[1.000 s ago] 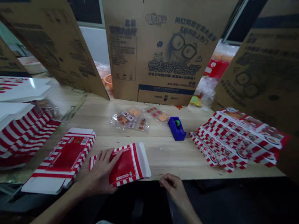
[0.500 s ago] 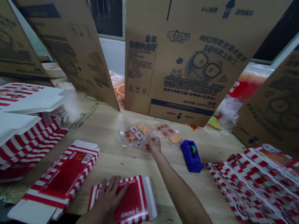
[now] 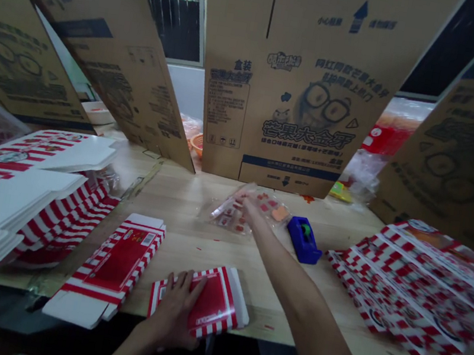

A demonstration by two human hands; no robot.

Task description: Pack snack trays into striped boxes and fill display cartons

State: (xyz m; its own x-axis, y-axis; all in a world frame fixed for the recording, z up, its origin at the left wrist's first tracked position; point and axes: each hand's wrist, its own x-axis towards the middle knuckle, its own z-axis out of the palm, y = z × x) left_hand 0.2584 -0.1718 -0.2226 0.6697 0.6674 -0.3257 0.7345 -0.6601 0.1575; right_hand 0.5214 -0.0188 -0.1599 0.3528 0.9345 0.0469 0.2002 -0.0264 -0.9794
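My left hand (image 3: 175, 307) lies over the left part of a red-and-white striped carton (image 3: 217, 301), near the table's front edge. Its fingers rest across the top and the thumb is at the near side, so it grips the carton. Stretched forward, my right hand (image 3: 243, 197) pinches a clear plastic packet (image 3: 228, 207), which is tilted up off the table. Another clear packet with orange and red pieces (image 3: 277, 209) lies just right of that hand. The fingertips are small and slightly blurred.
A blue tape dispenser (image 3: 304, 242) stands right of my forearm. Striped cartons (image 3: 417, 290) are stacked at the right, unfolded white-and-red cartons (image 3: 14, 190) at the left. One flat carton (image 3: 120, 261) lies left of my left hand. Large cardboard boxes (image 3: 295, 91) stand behind.
My right hand has lifted one packet from lying flat to tilted up. My left hand stays on the striped carton. The whole view has shifted slightly.
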